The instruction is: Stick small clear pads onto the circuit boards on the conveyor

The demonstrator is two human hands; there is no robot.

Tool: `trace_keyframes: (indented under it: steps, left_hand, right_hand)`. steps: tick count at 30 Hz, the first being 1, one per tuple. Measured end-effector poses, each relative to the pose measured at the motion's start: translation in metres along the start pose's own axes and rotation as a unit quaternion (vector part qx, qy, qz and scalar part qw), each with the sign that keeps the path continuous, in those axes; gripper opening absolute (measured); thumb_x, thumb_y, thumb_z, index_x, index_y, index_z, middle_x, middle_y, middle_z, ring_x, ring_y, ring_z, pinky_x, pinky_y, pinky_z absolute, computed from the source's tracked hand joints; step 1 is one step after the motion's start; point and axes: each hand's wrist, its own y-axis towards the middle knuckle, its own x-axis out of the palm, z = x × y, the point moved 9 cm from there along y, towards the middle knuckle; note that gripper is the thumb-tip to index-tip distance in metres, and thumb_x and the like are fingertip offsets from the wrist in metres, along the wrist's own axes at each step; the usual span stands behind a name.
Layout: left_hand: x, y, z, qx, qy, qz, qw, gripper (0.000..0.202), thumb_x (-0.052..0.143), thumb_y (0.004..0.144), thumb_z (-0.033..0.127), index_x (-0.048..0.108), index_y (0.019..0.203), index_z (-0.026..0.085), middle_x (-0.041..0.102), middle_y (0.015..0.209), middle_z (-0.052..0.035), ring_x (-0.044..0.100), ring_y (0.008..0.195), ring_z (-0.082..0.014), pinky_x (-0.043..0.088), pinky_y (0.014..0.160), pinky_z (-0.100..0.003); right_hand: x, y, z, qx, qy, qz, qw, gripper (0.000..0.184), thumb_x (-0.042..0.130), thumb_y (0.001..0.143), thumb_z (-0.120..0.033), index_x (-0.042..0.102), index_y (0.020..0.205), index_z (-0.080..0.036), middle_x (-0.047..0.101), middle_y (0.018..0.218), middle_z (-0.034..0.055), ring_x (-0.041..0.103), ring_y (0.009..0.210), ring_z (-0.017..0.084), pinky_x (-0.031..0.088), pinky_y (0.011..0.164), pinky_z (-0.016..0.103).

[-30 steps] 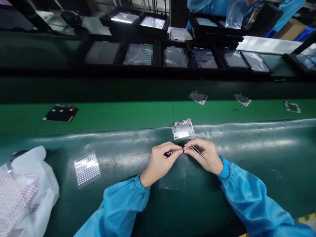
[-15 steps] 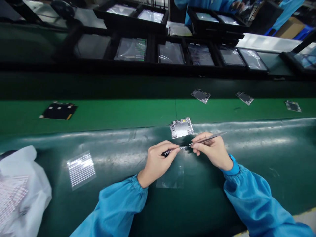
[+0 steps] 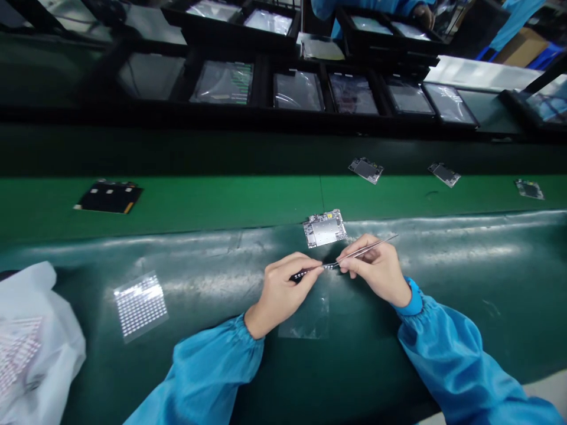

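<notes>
My left hand (image 3: pixel 283 292) pinches a small dark strip of tiny parts (image 3: pixel 305 272) just above the dark green mat (image 3: pixel 465 277). My right hand (image 3: pixel 376 268) grips metal tweezers (image 3: pixel 365 250), whose tips meet the strip's right end. A silver circuit board (image 3: pixel 325 228) lies flat just beyond both hands, at the mat's far edge. A clear plastic film (image 3: pixel 306 316) lies on the mat under my left wrist. Both arms wear blue sleeves.
A sheet of small silver parts (image 3: pixel 140 304) lies left, with a white bag (image 3: pixel 35 345) at the far left. On the green belt (image 3: pixel 221 200) rest a black board (image 3: pixel 108 196) and three small boards (image 3: pixel 365 169). Black trays (image 3: pixel 296 91) line the back; another person's blue sleeve (image 3: pixel 354 7) shows beyond.
The tweezers swung from pointing back toward my wrist to pointing out to the upper right, tips now at the strip. My hands stayed together; the view drifted slightly.
</notes>
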Motion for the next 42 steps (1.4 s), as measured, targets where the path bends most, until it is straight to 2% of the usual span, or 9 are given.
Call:
trace_keyframes:
  steps: [12,18,21,25,30,37,42]
  left_hand:
    - [0.0,0.001,0.006,0.026,0.005,0.006,1.0,0.007,0.073,0.086,0.012,0.078,0.084,0.018,0.076,0.078,-0.0039,0.071,0.068,-0.0149,0.058,0.062,-0.025]
    - [0.0,0.001,0.003,0.021,0.001,0.004,1.0,0.008,0.073,0.085,0.011,0.078,0.084,0.017,0.076,0.079,-0.0044,0.071,0.068,-0.015,0.057,0.063,-0.026]
    - [0.001,0.0,0.0,0.015,-0.003,-0.004,1.0,0.007,0.073,0.086,0.011,0.078,0.086,0.016,0.076,0.08,-0.0048,0.071,0.068,-0.0147,0.056,0.062,-0.025]
    - [0.003,-0.002,-0.003,0.002,-0.01,-0.014,1.0,0.007,0.073,0.085,0.011,0.078,0.085,0.016,0.076,0.079,-0.0042,0.071,0.067,-0.0146,0.055,0.062,-0.024]
    - [0.003,-0.002,-0.002,0.002,-0.022,-0.012,1.0,0.009,0.072,0.086,0.01,0.078,0.085,0.016,0.076,0.078,-0.0035,0.071,0.067,-0.0143,0.055,0.063,-0.024]
    - [0.004,-0.004,-0.004,0.002,-0.029,-0.017,0.999,0.01,0.072,0.086,0.01,0.077,0.083,0.017,0.075,0.076,-0.0027,0.07,0.066,-0.0144,0.054,0.063,-0.024]
    - [0.004,-0.003,-0.005,0.001,-0.033,-0.019,0.999,0.01,0.071,0.086,0.01,0.077,0.084,0.017,0.076,0.078,-0.0029,0.071,0.068,-0.0149,0.055,0.064,-0.024]
  right_hand:
    - [0.004,0.001,0.005,0.003,0.022,-0.013,1.0,0.022,0.085,0.074,-0.03,0.067,0.075,-0.017,0.073,0.068,0.0037,0.065,0.051,0.014,0.051,0.042,0.022]
    - [-0.002,-0.001,0.002,-0.003,0.008,-0.01,1.0,0.019,0.084,0.076,-0.027,0.067,0.076,-0.017,0.072,0.065,0.003,0.063,0.047,0.012,0.051,0.042,0.022]
    - [-0.005,0.012,-0.007,-0.018,-0.002,0.01,1.0,0.02,0.082,0.077,-0.028,0.066,0.075,-0.017,0.07,0.06,0.0019,0.061,0.044,0.011,0.05,0.042,0.022]
    - [0.005,0.052,-0.015,-0.044,-0.01,0.033,0.998,0.027,0.082,0.074,-0.031,0.06,0.079,-0.018,0.066,0.055,-0.0015,0.061,0.044,0.012,0.05,0.042,0.022]
    - [0.027,0.095,-0.001,-0.032,-0.042,0.026,0.998,0.031,0.082,0.071,-0.036,0.056,0.076,-0.019,0.06,0.051,-0.0044,0.06,0.043,0.012,0.048,0.04,0.021]
    - [0.029,0.1,0.008,-0.026,-0.076,0.023,0.997,0.035,0.081,0.07,-0.043,0.056,0.074,-0.019,0.06,0.05,-0.003,0.058,0.039,0.012,0.045,0.035,0.019]
    - [0.032,0.101,0.01,-0.032,-0.094,0.015,0.995,0.029,0.079,0.072,-0.038,0.056,0.073,-0.02,0.06,0.049,-0.0032,0.058,0.038,0.013,0.045,0.035,0.02]
